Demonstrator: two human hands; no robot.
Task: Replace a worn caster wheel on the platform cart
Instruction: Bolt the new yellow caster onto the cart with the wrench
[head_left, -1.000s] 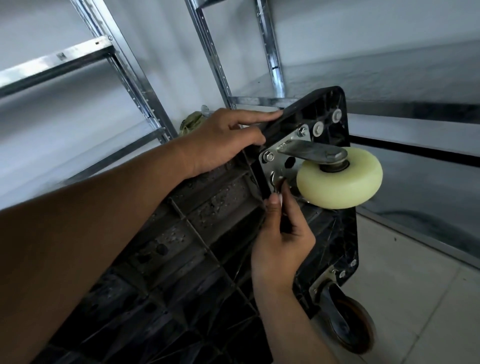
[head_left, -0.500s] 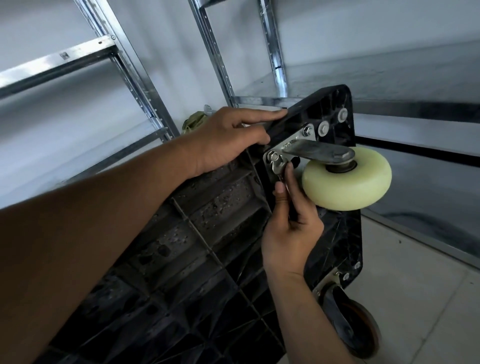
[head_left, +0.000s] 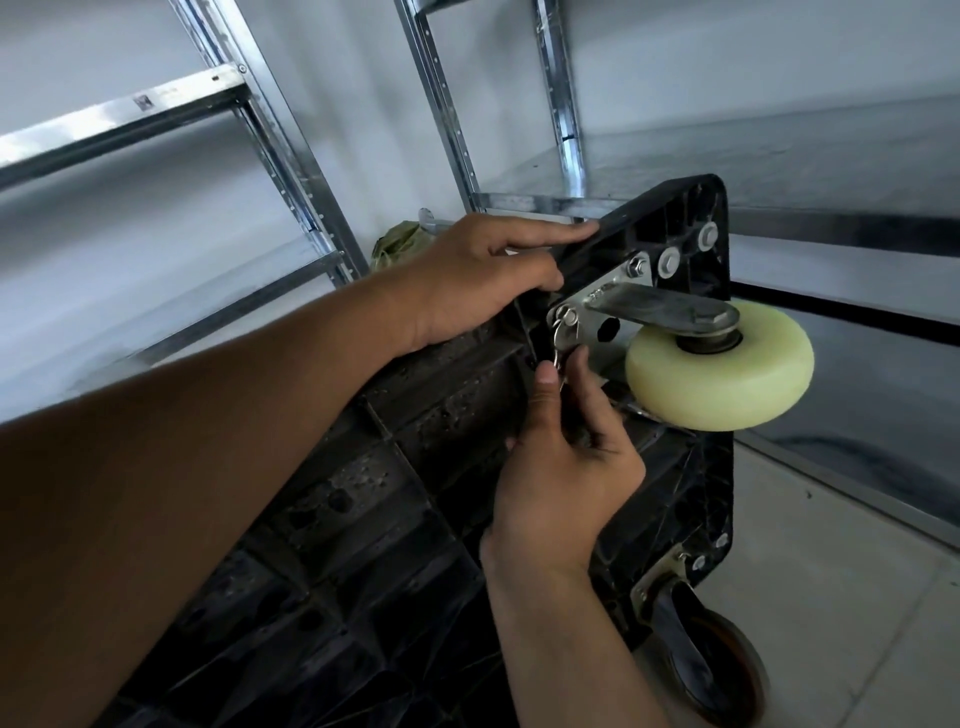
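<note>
The black platform cart (head_left: 415, 467) stands tipped on its side with its ribbed underside facing me. A cream caster wheel (head_left: 722, 379) sticks out from a metal mounting plate (head_left: 597, 306) at the cart's upper corner. My left hand (head_left: 483, 275) grips the cart's top edge just left of the plate. Below the plate, my right hand (head_left: 566, 467) pinches a small metal wrench (head_left: 561, 338) between thumb and fingers. The wrench head sits on the bolt at the plate's upper left corner.
A dark, worn caster (head_left: 711, 670) hangs at the cart's lower corner above the pale tiled floor (head_left: 831, 597). Metal shelving uprights (head_left: 291, 171) rise close behind the cart, with a shelf (head_left: 779, 156) at the right. A green crumpled thing (head_left: 400, 244) lies behind my left hand.
My right hand lifted the wrench from the plate's lower left bolt to its upper left bolt and keeps it there. The left hand has stayed on the cart's edge.
</note>
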